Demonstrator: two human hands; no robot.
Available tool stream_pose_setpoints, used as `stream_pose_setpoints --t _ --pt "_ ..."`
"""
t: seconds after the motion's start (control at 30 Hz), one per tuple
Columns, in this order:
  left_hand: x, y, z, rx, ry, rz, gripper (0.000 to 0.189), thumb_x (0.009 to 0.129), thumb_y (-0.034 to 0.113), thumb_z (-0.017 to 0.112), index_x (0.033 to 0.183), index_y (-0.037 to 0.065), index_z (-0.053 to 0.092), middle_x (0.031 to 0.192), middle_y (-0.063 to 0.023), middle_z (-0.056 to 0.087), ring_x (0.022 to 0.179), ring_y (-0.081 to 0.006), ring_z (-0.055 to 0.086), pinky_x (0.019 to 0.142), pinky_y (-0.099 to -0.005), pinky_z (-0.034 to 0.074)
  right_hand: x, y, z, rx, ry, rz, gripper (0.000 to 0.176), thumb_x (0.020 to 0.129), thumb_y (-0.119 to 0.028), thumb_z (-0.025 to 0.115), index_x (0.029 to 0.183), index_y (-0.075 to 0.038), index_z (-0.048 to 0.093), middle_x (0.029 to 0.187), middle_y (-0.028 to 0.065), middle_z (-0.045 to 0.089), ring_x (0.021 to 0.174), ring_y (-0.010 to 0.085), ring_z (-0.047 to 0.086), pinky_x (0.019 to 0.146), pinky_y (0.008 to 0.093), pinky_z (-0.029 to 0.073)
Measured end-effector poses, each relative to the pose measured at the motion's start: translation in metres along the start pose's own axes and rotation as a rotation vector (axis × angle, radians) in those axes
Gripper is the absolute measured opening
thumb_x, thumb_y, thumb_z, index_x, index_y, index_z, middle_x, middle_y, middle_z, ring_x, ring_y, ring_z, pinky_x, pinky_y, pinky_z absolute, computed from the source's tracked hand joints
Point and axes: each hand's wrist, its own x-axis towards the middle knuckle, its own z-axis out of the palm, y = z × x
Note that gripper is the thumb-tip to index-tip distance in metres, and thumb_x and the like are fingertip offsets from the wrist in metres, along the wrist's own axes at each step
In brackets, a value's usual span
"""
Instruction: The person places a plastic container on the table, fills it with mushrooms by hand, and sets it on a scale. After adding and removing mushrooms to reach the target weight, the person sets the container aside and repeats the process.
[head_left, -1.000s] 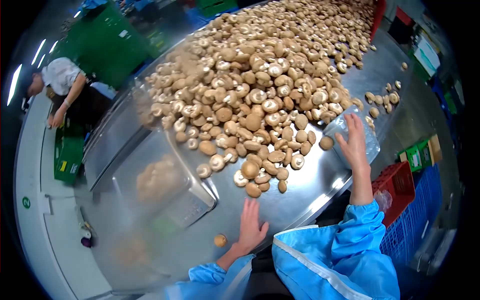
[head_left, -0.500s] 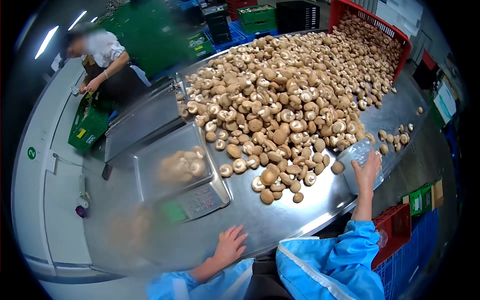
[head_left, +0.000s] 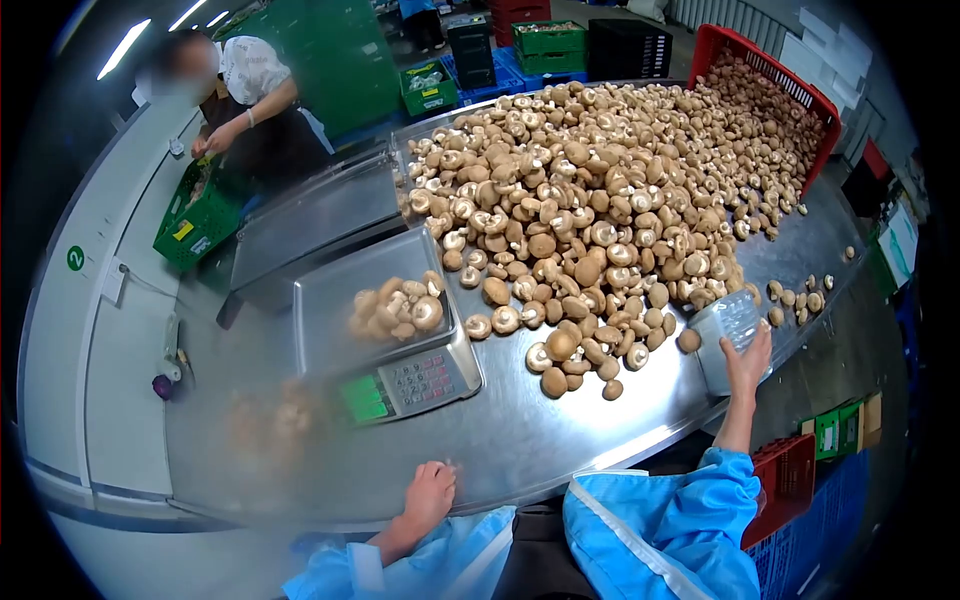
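Observation:
My right hand [head_left: 747, 360] grips the near right side of a stack of clear plastic packaging [head_left: 722, 330] on the steel table; whether it is bags or trays I cannot make out. Beside that stack lies the front of a large heap of brown mushrooms [head_left: 560, 230]. My left hand [head_left: 431, 492] rests low over the table's near side, fingers curled together, with nothing visible in them. Ahead of it stands a digital scale [head_left: 455, 375], its steel pan carrying a small pile of mushrooms [head_left: 395, 308]. Blurred mushrooms [head_left: 270, 415] lie left of the scale.
A red crate [head_left: 825, 130] is tipped on its side at the back right, mushrooms spilling from it. Several loose mushrooms [head_left: 800, 298] lie near the right edge. A co-worker [head_left: 255, 100] handles something above a green crate [head_left: 195, 215] at left. Another red crate [head_left: 780, 490] stands below the table.
The fingers of my left hand have gone from spread to curled. My right hand stays on the plastic stack. The view has shifted, so the table appears further right and lower.

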Motion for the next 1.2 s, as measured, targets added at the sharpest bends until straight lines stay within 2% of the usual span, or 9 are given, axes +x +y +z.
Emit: stream_pose_setpoints --t 0.23,0.37,0.53,0.57,0.77,0.83,0.9,0.97,1.2 --pt "0.109 0.026 0.042 -0.655 -0.098 -0.041 0.035 0.081 0.018 0.073 0.114 0.007 0.067 0.099 -0.016 0.065 0.095 -0.0305 0.064 0.083 -0.0396 0.051 -0.005 0.026 -0.002 0.004 0.098 -0.227 0.08 0.067 -0.033 0.085 0.131 0.003 0.051 0.126 0.0235 0.056 0.118 0.0415 0.052 0.101 0.0458 0.042" --pt "0.201 0.119 0.003 -0.543 0.077 0.228 0.035 0.084 0.013 0.069 0.118 0.004 0.064 0.104 -0.0165 0.062 0.095 -0.0329 0.062 0.086 -0.0388 0.05 -0.021 0.024 -0.015 0.013 0.037 -0.081 0.083 0.068 -0.037 0.084 0.131 0.005 0.051 0.134 0.0244 0.052 0.127 0.0394 0.047 0.109 0.0445 0.037" --pt "0.246 0.156 0.021 -0.105 0.111 0.519 0.054 0.084 0.01 0.067 0.135 0.005 0.05 0.138 -0.0207 0.046 0.131 -0.0388 0.041 0.108 -0.0448 0.036 -0.035 0.016 -0.032 0.02 0.019 -0.009 0.085 0.069 -0.039 0.083 0.135 0.004 0.05 0.142 0.0249 0.046 0.135 0.039 0.041 0.113 0.0439 0.032" --pt "0.245 0.15 0.031 -0.035 0.039 0.479 0.061 0.083 0.009 0.067 0.14 0.006 0.046 0.147 -0.0219 0.037 0.138 -0.0408 0.032 0.113 -0.0468 0.03 -0.034 0.017 -0.032 0.016 0.016 -0.01 0.085 0.069 -0.04 0.083 0.135 0.004 0.05 0.143 0.025 0.045 0.135 0.0389 0.04 0.113 0.0441 0.032" --pt "0.21 0.109 0.008 -0.204 0.078 0.451 0.059 0.083 0.008 0.067 0.139 0.005 0.047 0.149 -0.0211 0.038 0.136 -0.0385 0.038 0.113 -0.0444 0.032 -0.024 0.026 -0.04 0.047 -0.055 -0.051 0.092 0.068 -0.046 0.083 0.139 0.001 0.048 0.143 0.023 0.046 0.137 0.0368 0.039 0.115 0.0444 0.029" --pt "0.203 0.073 0.002 -0.241 0.08 0.303 0.04 0.087 0.007 0.068 0.126 0.0 0.059 0.123 -0.0148 0.062 0.116 -0.0257 0.059 0.101 -0.0342 0.045 -0.019 0.025 -0.042 0.058 -0.079 -0.052 0.093 0.066 -0.047 0.083 0.138 0.0 0.049 0.141 0.022 0.048 0.136 0.0359 0.041 0.114 0.0439 0.031" --pt "0.189 0.046 0.001 -0.463 0.033 -0.002 0.03 0.091 0.005 0.065 0.12 -0.001 0.063 0.112 -0.0101 0.067 0.104 -0.0177 0.063 0.093 -0.0286 0.05 -0.019 0.026 -0.039 0.035 -0.071 -0.033 0.093 0.064 -0.048 0.084 0.137 0.0 0.05 0.138 0.0209 0.051 0.133 0.0349 0.043 0.113 0.0435 0.033" --pt "0.175 0.03 0.003 -0.484 0.023 0.002 0.026 0.092 0.004 0.063 0.118 -0.001 0.064 0.109 -0.009 0.068 0.1 -0.0156 0.064 0.09 -0.0273 0.051 -0.018 0.023 -0.041 0.004 -0.073 -0.014 0.093 0.063 -0.048 0.084 0.134 0.0 0.052 0.133 0.02 0.054 0.129 0.0343 0.046 0.111 0.0435 0.035" --pt "0.164 0.087 0.015 -0.495 -0.073 0.01 0.026 0.093 0.005 0.063 0.118 -0.001 0.063 0.108 -0.0089 0.069 0.099 -0.0154 0.066 0.085 -0.0278 0.053 -0.027 0.01 -0.049 -0.041 0.069 -0.044 0.083 0.062 -0.04 0.087 0.127 0.001 0.056 0.122 0.0209 0.059 0.117 0.0348 0.053 0.105 0.0434 0.039"
